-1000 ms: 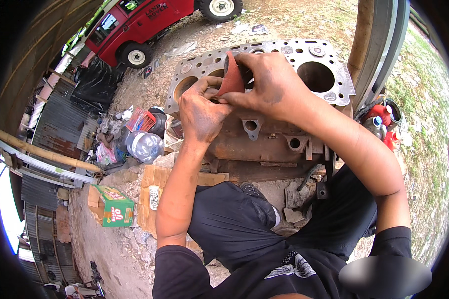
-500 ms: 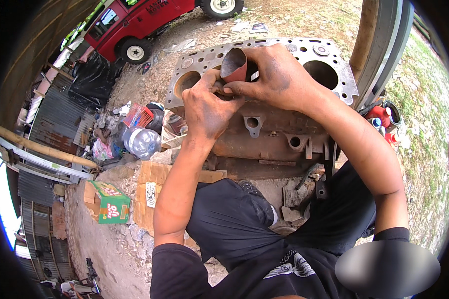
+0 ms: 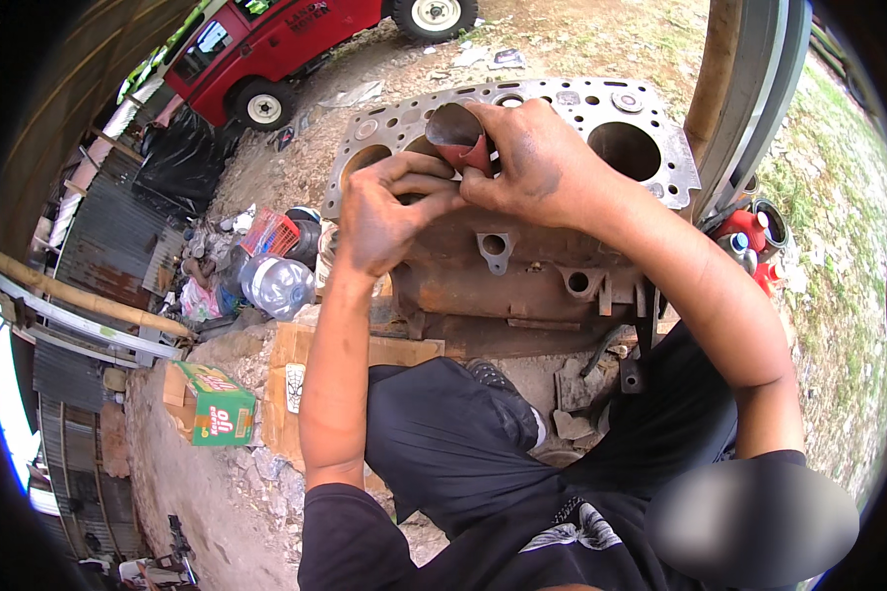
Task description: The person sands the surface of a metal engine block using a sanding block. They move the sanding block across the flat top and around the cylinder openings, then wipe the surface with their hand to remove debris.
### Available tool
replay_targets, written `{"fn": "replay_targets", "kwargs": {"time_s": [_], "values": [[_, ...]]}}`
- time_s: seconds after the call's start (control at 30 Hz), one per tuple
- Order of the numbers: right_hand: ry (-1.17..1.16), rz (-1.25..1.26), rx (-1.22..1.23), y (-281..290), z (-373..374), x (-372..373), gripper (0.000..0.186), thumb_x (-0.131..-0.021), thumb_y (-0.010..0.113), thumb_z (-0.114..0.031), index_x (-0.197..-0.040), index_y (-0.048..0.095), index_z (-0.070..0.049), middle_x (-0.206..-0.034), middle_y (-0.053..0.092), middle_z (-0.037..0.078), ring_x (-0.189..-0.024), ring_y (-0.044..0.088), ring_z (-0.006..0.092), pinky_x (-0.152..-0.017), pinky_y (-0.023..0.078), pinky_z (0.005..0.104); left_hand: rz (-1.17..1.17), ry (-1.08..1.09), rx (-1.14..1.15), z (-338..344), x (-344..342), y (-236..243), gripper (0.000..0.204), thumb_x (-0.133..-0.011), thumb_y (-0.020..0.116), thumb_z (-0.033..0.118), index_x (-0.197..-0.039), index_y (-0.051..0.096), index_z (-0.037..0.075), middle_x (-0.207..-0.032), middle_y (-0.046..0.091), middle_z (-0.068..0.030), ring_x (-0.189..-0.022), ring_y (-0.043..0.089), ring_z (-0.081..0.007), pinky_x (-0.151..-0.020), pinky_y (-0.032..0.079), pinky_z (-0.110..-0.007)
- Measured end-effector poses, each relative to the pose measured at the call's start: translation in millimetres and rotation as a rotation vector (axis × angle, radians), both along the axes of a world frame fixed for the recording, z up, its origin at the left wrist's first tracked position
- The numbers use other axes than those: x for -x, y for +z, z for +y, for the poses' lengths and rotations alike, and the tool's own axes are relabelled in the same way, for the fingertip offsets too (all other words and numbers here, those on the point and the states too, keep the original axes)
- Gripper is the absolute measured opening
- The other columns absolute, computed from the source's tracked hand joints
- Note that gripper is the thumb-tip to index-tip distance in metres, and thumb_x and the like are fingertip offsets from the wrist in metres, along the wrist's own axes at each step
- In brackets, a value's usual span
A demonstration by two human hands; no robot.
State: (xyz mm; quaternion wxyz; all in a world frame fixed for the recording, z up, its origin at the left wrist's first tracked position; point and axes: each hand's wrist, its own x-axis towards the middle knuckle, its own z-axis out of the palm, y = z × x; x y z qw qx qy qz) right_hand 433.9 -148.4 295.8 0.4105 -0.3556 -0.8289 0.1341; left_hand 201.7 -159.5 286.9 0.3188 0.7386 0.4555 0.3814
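A curled sheet of sandpaper (image 3: 471, 155), reddish-brown outside and dark grey inside, stands tilted over the engine block (image 3: 443, 286). My right hand (image 3: 534, 158) pinches it from the right, thumb in front and fingers behind. To its lower left is my left hand (image 3: 389, 212), fingers stretched toward the roll and thumb apart from them. Its fingertips come close to the roll's lower end; whether they touch is hard to see. Beneath both hands lies the block's grey top face (image 3: 675, 163), with wide round bores and small holes. My hands cover part of the middle bores.
Left of the block are a clear plastic jug (image 3: 278, 284), a red crate (image 3: 269, 232) and a green carton (image 3: 225, 404). Red bottles (image 3: 749, 229) stand at the right by a post (image 3: 715, 89). A red vehicle (image 3: 266, 49) is parked beyond. My legs straddle the block's near side.
My left hand has moved slightly left and down, its fingers loosening from the sandpaper. The right hand keeps its grip, and the roll tilts more to the left.
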Motion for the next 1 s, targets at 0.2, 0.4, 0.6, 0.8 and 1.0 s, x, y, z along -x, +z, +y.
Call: {"fn": "replay_targets", "kwargs": {"time_s": [0.2,0.4,0.6,0.8,1.0], "values": [[0.149,-0.087,-0.006,-1.9,16.6,-14.5,0.042,-0.087,0.078,-0.014,-0.122,0.064,0.005,-0.085,0.076,0.024,-0.083,0.077,0.042,-0.075,0.061,0.0457,-0.307,-0.029,-0.184,2.1,3.8,5.0,0.049,-0.089,0.088,-0.002,-0.135,0.071,-0.005,-0.123,0.079,-0.0143,-0.104,0.078,-0.0213,-0.096,0.065,-0.035],[0.22,-0.091,0.02,0.7,16.9,-14.9,0.037,-0.092,0.075,-0.015,-0.12,0.06,0.003,-0.087,0.075,0.024,-0.086,0.076,0.0452,-0.076,0.059,0.0507,-0.301,-0.02,-0.272,7.5,-9.3,-13.2,0.044,-0.092,0.087,0.0,-0.133,0.071,-0.004,-0.124,0.076,-0.0125,-0.105,0.076,-0.0195,-0.095,0.065,-0.036],[0.069,0.016,-0.152,-19.2,21.6,-15.6,0.04,-0.09,0.081,-0.026,-0.109,0.063,0.004,-0.095,0.073,0.027,-0.097,0.072,0.05,-0.087,0.058,0.0554,-0.338,0.046,-0.285,4.3,-23.8,-20.1,0.027,-0.093,0.086,-0.003,-0.116,0.071,-0.004,-0.115,0.076,-0.0129,-0.104,0.075,-0.0179,-0.091,0.064,-0.033],[0.072,-0.088,0.049,-8.3,-3.0,-7.3,0.034,-0.089,0.08,-0.021,-0.108,0.066,0.003,-0.099,0.074,0.029,-0.099,0.073,0.0513,-0.088,0.061,0.0556,-0.271,0.21,-0.275,-5.7,-28.8,-15.6,0.019,-0.093,0.086,0.0,-0.104,0.07,-0.002,-0.09,0.079,-0.0088,-0.078,0.075,-0.0111,-0.074,0.061,-0.026],[-0.1,-0.159,0.016,-8.6,3.2,1.9,0.019,-0.089,0.081,-0.018,-0.102,0.074,-0.005,-0.091,0.078,0.022,-0.095,0.078,0.0471,-0.084,0.064,0.0544,-0.152,0.311,-0.387,-8.4,-36.8,-11.4,0.023,-0.088,0.092,0.007,-0.1,0.073,0.0,-0.083,0.081,-0.0077,-0.075,0.076,-0.0113,-0.069,0.058,-0.027]]}}
